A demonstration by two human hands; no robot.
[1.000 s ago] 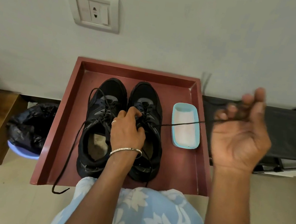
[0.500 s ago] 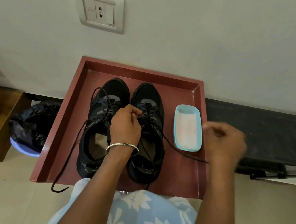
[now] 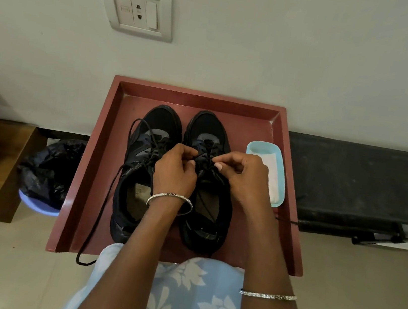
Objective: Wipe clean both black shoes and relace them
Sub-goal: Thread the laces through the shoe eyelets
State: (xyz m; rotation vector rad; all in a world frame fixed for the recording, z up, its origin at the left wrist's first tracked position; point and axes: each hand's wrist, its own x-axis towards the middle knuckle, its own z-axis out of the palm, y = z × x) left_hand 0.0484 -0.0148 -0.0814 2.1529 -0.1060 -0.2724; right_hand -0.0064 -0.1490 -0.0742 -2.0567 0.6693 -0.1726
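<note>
One red tray (image 3: pixel 83 176) holds two black shoes, left shoe (image 3: pixel 161 124) and right shoe (image 3: pixel 208 128), toes toward 12 o'clock. The left hand (image 3: pixel 174 171) and right hand (image 3: pixel 244 179) each pinch the right shoe's lace (image 3: pixel 204 155); one blue dish (image 3: pixel 280 181) sits at its 3 o'clock.

No words, brands or numbers can be read here. There is a faint print on the insole (image 3: pixel 138 197) of the black shoe (image 3: pixel 160 126) at 9 o'clock in the pair, but it is too blurry to read.
</note>
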